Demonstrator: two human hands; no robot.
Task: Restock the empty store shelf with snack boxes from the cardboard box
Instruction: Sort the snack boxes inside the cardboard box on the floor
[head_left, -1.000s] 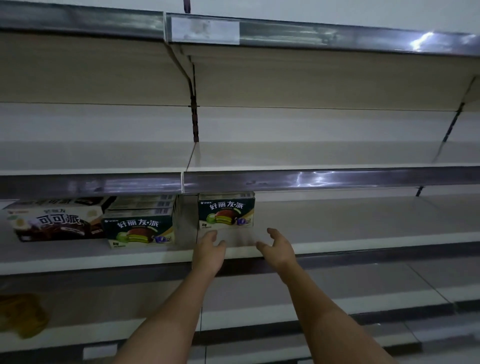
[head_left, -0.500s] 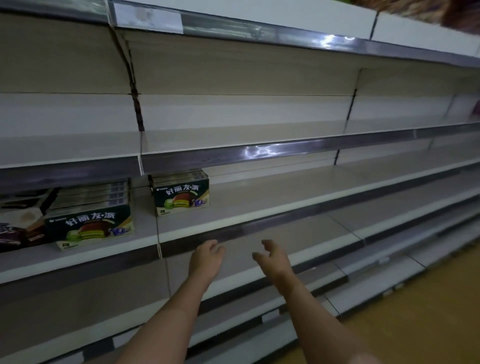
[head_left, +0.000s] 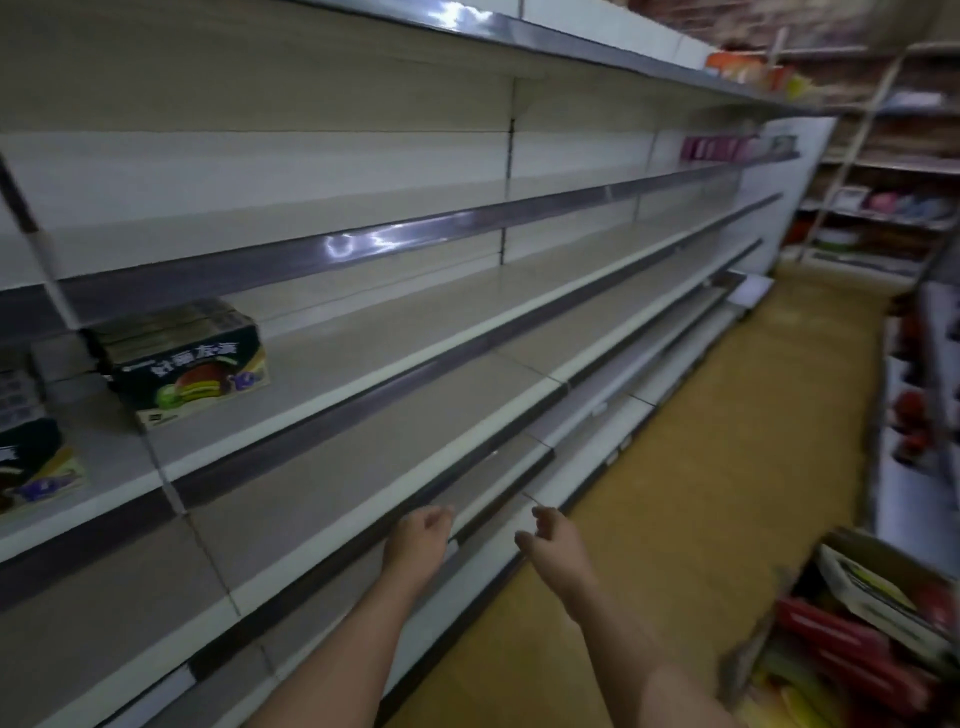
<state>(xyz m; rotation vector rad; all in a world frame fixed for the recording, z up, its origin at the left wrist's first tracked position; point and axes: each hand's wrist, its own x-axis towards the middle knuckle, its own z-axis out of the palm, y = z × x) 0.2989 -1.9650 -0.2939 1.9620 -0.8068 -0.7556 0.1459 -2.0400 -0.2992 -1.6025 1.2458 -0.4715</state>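
Swinging rightward since the earlier frame, the view now takes in the aisle floor (head_left: 691, 467) and the carton (head_left: 878, 623) at lower right. The left hand (head_left: 418, 538) and right hand (head_left: 548, 540) are held loosely curled, grasping nothing. A snack box (head_left: 192, 369) is left standing on the shelf (head_left: 415, 332).

The cardboard box (head_left: 883, 623) (blurred) and a second snack box (head_left: 31, 462) are cut by the edges.

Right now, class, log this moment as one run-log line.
left hand: empty | right hand: empty | green snack box: on shelf | cardboard box: floor, lower right | step: fetch next box
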